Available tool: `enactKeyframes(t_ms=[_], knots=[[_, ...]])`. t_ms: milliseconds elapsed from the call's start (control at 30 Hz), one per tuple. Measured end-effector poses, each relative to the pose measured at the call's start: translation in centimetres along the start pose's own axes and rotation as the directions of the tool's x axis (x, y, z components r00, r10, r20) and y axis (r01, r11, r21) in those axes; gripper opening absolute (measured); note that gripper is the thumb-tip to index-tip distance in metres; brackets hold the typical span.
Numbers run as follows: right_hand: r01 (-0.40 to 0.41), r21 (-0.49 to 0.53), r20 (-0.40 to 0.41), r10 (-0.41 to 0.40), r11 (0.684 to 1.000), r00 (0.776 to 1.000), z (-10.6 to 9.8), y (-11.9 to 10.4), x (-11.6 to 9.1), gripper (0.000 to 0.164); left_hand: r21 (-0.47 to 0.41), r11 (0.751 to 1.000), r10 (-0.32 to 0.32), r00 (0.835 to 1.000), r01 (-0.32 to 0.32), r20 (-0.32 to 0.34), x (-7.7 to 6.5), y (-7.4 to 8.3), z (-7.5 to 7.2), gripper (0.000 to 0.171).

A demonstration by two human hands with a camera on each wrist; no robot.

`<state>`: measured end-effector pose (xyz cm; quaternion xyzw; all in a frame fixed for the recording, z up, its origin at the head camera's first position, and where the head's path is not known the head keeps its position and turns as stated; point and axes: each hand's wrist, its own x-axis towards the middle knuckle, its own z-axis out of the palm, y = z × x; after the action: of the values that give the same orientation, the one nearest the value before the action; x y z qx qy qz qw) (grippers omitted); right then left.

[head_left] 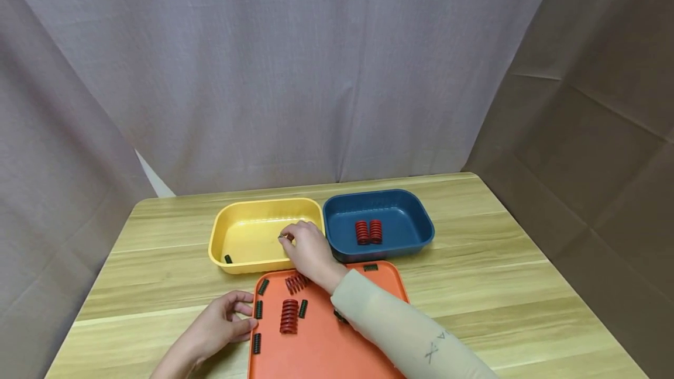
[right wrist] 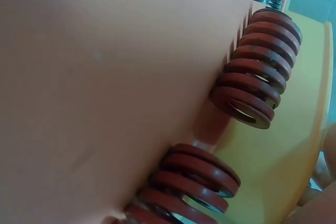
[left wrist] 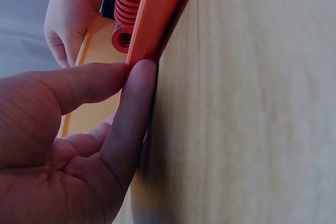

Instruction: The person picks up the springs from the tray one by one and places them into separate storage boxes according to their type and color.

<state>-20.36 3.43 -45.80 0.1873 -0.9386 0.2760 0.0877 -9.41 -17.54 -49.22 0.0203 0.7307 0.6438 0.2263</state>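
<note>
My right hand [head_left: 310, 250] is over the right part of the yellow bin [head_left: 247, 227], pinching a small spring [head_left: 284, 237] mostly hidden by the fingertips. A small dark spring [head_left: 228, 259] lies in that bin's near left corner. With thumb and finger, my left hand [head_left: 221, 326] grips the left rim of the orange tray [head_left: 337, 355]. On this tray are a thick red spring [head_left: 289, 316], another red spring [head_left: 297, 282] partly behind the right wrist, and several small dark springs [head_left: 302, 308]. The right wrist view shows a red spring [right wrist: 257, 66] close up.
A blue bin [head_left: 379, 195] stands right beside the yellow one, with two red springs [head_left: 376, 231] inside. Both bins sit behind the tray on a wooden table [head_left: 505, 285]. Grey cloth [head_left: 263, 75] hangs behind the table. The right sleeve [head_left: 400, 320] crosses above the tray.
</note>
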Motion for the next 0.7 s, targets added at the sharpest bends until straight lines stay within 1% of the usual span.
enactKeyframes(t_ms=[167,467,567,700], knots=[[-0.006,-0.002,-0.003,0.006,1.000,1.000,0.1,-0.1,0.1,0.019,-0.006,1.000,0.004,1.000,-0.004,0.002,0.0,-0.1,0.0,0.052],[-0.016,0.032,0.011,0.016,0.999,1.000,0.0,-0.2,0.1,0.035,-0.002,1.000,0.009,1.000,-0.009,0.007,0.1,-0.2,-0.1,0.052],[-0.014,0.051,0.019,0.013,0.999,1.000,-0.6,-0.4,-0.1,0.040,-0.003,1.000,0.016,1.000,-0.015,0.008,0.1,-0.3,-0.1,0.052],[0.002,0.111,0.030,-0.006,0.994,1.000,-2.0,-0.5,-0.9,0.045,-0.007,1.000,0.017,1.000,-0.017,0.013,0.1,-0.2,-0.1,0.052]])
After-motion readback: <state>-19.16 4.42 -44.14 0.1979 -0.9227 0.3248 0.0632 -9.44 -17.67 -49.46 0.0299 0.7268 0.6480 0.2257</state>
